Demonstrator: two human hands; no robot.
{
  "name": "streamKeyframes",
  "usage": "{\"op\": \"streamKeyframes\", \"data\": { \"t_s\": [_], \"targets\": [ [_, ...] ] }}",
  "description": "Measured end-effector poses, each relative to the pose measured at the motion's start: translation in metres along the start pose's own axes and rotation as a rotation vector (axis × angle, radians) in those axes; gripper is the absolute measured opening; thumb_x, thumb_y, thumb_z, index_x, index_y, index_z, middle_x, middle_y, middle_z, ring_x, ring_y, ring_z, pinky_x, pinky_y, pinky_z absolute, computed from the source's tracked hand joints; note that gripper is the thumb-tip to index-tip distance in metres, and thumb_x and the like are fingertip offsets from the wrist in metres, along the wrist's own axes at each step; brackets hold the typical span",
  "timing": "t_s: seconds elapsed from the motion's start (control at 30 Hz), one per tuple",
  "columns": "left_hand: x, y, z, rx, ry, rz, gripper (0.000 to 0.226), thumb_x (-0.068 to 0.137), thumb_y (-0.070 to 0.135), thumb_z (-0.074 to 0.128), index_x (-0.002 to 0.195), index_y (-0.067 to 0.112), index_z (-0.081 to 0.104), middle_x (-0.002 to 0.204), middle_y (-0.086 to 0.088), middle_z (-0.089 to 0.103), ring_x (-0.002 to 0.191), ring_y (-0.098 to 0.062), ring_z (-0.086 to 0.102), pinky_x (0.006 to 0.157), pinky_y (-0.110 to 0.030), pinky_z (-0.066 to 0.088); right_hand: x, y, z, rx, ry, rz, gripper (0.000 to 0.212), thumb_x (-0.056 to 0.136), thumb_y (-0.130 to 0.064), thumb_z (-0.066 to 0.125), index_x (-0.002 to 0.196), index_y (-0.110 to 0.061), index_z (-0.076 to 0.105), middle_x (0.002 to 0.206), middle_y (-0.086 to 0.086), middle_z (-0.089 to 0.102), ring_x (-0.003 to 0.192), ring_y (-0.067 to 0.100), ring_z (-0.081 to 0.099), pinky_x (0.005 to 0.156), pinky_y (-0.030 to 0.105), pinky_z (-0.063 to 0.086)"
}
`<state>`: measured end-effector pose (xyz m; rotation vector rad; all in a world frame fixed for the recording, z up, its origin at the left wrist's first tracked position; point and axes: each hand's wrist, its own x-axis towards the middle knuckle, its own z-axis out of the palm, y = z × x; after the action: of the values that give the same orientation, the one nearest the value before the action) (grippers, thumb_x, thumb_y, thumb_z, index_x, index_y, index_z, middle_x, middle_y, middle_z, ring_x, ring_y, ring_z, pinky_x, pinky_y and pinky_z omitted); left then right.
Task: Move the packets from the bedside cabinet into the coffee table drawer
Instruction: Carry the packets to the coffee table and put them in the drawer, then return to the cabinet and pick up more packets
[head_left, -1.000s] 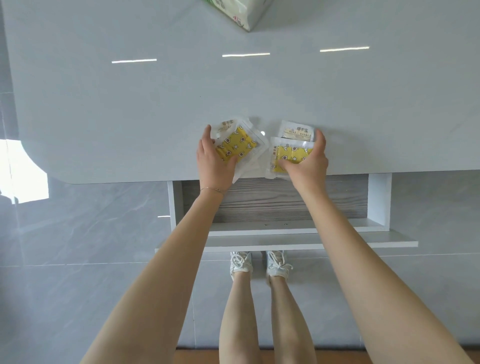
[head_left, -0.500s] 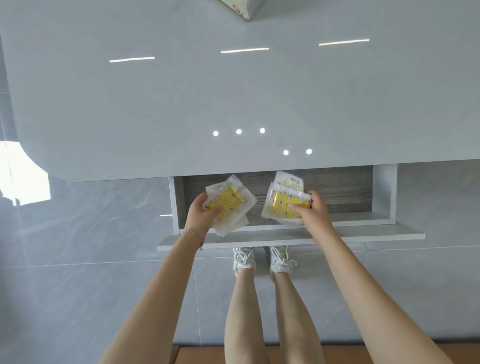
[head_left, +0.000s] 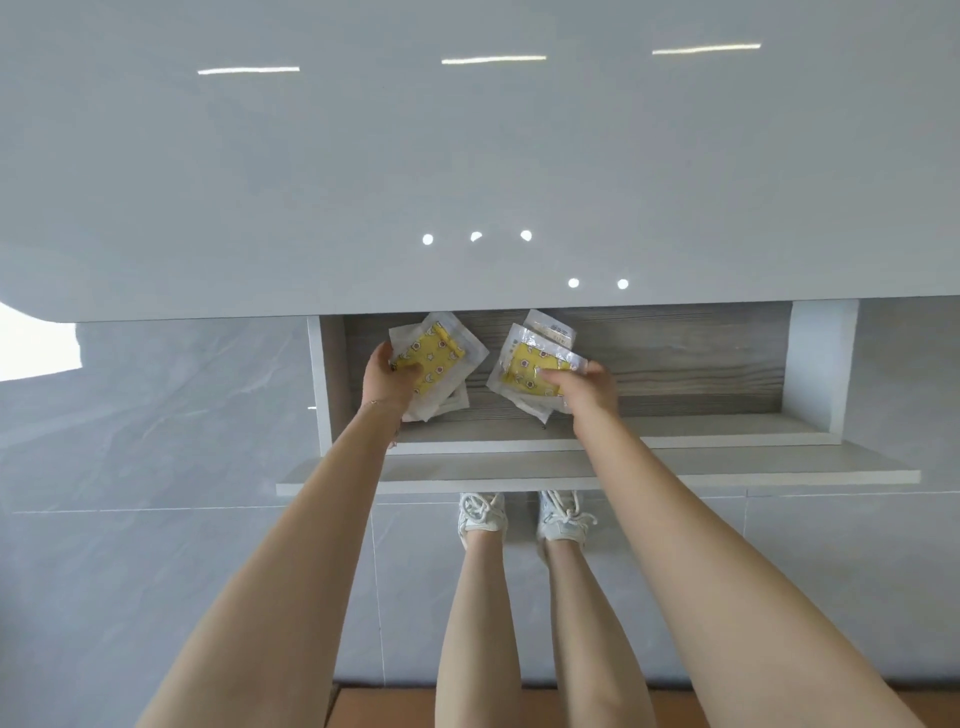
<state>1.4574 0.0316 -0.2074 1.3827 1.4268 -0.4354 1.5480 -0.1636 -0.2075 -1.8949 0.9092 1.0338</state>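
**Status:** transfer in its closing stage, not complete.

**Site:** The coffee table drawer (head_left: 701, 364) stands pulled out beneath the grey counter (head_left: 467, 156), with its wood-grain floor exposed. Both hands are inside the drawer opening.

**Left hand** (head_left: 387, 376): The grip is closed, thumb on top, around the left yellow packet (head_left: 441, 356), which is sealed in clear wrap. The edge of a further packet shows beneath it. This stack is at the drawer's left end, near the side wall.

**Right hand** (head_left: 589, 389): The grip is closed, fingers pinching the right yellow packet (head_left: 530, 364). A white-labelled packet (head_left: 553, 327) is tucked behind it. This stack is near the drawer's middle, apart from the left stack.

**Not determined:** whether either stack rests on the drawer floor or hangs just above it.

**Judgement:** Carriage of these packets appears done. Outstanding items are release of both grips, withdrawal of the arms, and probably closing the drawer. The bedside cabinet is out of view, so any packets left there cannot be confirmed.
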Motion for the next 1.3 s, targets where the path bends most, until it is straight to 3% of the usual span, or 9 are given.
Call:
{"op": "streamKeyframes", "data": {
  "t_s": [0.07,0.13,0.23,0.4,0.5,0.7,0.77,1.03,1.3],
  "targets": [
    [0.001,-0.001,0.002,0.103,0.078,0.077,0.019,0.086,0.002,0.048,0.094,0.018,0.053,0.084,0.003,0.056,0.086,-0.022,0.055,0.066,-0.029,0.045,0.004,0.0,0.003,-0.097,0.056,-0.084,0.034,0.076,-0.016,0.078,0.104,-0.006,0.062,0.101,0.007,0.067,0.085,0.022,0.06,0.066,0.026,0.044],
    [-0.002,-0.002,0.004,0.19,0.144,0.114,0.017,0.085,0.005,0.048,0.097,0.015,0.052,0.09,-0.001,0.057,0.085,-0.025,0.057,0.063,-0.029,0.046,0.005,0.001,0.002,-0.252,0.09,-0.164,0.036,0.076,-0.019,0.078,0.105,-0.008,0.061,0.109,0.009,0.064,0.091,0.024,0.063,0.067,0.028,0.044],
    [-0.012,-0.002,0.002,0.366,0.177,0.108,0.043,0.088,0.016,0.055,0.129,0.014,0.041,0.122,-0.011,0.05,0.103,-0.032,0.055,0.083,-0.044,0.05,0.001,0.0,-0.007,-0.407,0.077,-0.219,0.048,0.078,-0.019,0.074,0.121,-0.013,0.054,0.125,0.008,0.05,0.108,0.027,0.057,0.074,0.032,0.048],
    [-0.054,0.01,-0.009,0.635,0.143,0.3,0.06,0.092,0.024,0.051,0.146,0.022,0.026,0.145,-0.008,0.035,0.131,-0.031,0.039,0.113,-0.05,0.021,-0.04,-0.015,-0.031,-0.586,0.05,-0.432,0.055,0.085,-0.03,0.067,0.134,-0.017,0.047,0.135,0.009,0.046,0.125,0.029,0.045,0.098,0.042,0.045],
    [-0.102,0.026,-0.019,0.777,0.148,0.419,0.05,0.095,0.037,0.043,0.143,0.027,0.032,0.144,-0.002,0.041,0.133,-0.026,0.037,0.115,-0.052,0.0,-0.082,-0.035,-0.05,-0.744,-0.017,-0.603,0.055,0.085,-0.04,0.061,0.135,-0.022,0.046,0.133,0.004,0.05,0.127,0.026,0.042,0.101,0.045,0.042],
    [-0.211,0.05,-0.056,0.935,0.151,0.584,0.06,0.091,0.057,0.03,0.146,0.032,0.028,0.154,-0.001,0.028,0.144,-0.029,0.015,0.115,-0.054,0.0,-0.188,-0.08,-0.093,-1.145,-0.046,-0.713,0.071,0.091,-0.052,0.047,0.152,-0.032,0.015,0.16,0.001,0.016,0.148,0.027,0.008,0.117,0.05,0.019],
    [-0.24,0.057,-0.069,0.942,0.196,0.603,0.067,0.087,0.062,0.021,0.146,0.032,0.026,0.154,-0.002,0.027,0.145,-0.029,0.014,0.114,-0.056,-0.002,-0.223,-0.09,-0.105,-1.232,-0.022,-0.753,0.073,0.091,-0.053,0.046,0.152,-0.032,0.013,0.161,0.001,0.013,0.149,0.027,0.006,0.116,0.051,0.019],
    [-0.345,0.061,-0.118,0.774,0.308,0.517,0.063,0.093,0.056,0.034,0.149,0.034,0.013,0.158,0.0,0.013,0.147,-0.028,0.002,0.115,-0.055,-0.007,-0.347,-0.125,-0.122,-1.411,-0.047,-0.899,0.071,0.094,-0.051,0.042,0.153,-0.031,0.01,0.162,0.002,0.008,0.149,0.027,0.002,0.119,0.05,0.01],
    [-0.402,0.003,-0.206,0.598,0.436,0.329,0.065,0.093,0.057,0.03,0.149,0.036,0.007,0.16,0.0,0.007,0.147,-0.029,0.0,0.115,-0.055,-0.006,-0.461,-0.11,-0.04,-1.624,-0.177,-1.163,0.071,0.093,-0.049,0.044,0.153,-0.029,0.011,0.162,0.003,0.007,0.149,0.027,0.0,0.118,0.05,0.008]
  ]
}}
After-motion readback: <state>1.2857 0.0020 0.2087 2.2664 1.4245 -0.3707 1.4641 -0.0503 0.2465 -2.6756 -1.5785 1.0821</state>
